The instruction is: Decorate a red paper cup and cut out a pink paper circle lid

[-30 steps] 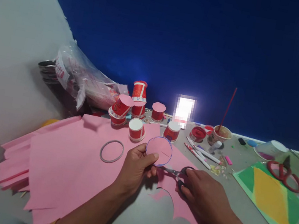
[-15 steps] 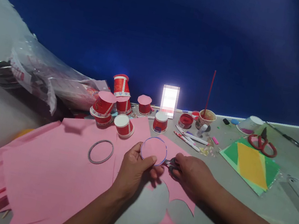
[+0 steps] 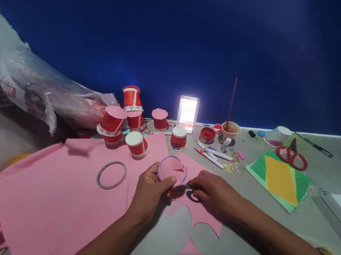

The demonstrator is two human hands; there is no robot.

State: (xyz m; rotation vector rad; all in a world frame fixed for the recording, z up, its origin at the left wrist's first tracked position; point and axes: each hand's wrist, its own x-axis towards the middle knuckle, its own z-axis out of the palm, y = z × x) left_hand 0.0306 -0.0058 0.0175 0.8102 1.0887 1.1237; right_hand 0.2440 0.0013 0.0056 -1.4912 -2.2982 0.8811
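Observation:
Between the thumb and fingers of my left hand (image 3: 153, 188) is a pink paper circle (image 3: 169, 171) with a blue pen outline round its edge. My right hand (image 3: 212, 190) grips small dark-handled scissors (image 3: 192, 191) just right of the circle; their blades are largely hidden. Beneath both hands lies a pink paper sheet (image 3: 204, 212) with round pieces cut out of its near edge. A loose pink scrap (image 3: 191, 247) rests on the table closer to me. On the pink paper to the left lies a grey ring (image 3: 98, 177).
Several red paper cups (image 3: 137, 144) stand behind the paper, some topped with pink discs. White markers (image 3: 213, 156), a red paint pot (image 3: 207, 135) and a cup with a brush (image 3: 229, 133) sit further right, near red-handled scissors (image 3: 292, 157) and green-and-yellow paper (image 3: 278, 177).
The scissors have shifted slightly away from the circle's right edge. A dark gap or shadow now shows on the circle. The whole view has moved a little sideways.

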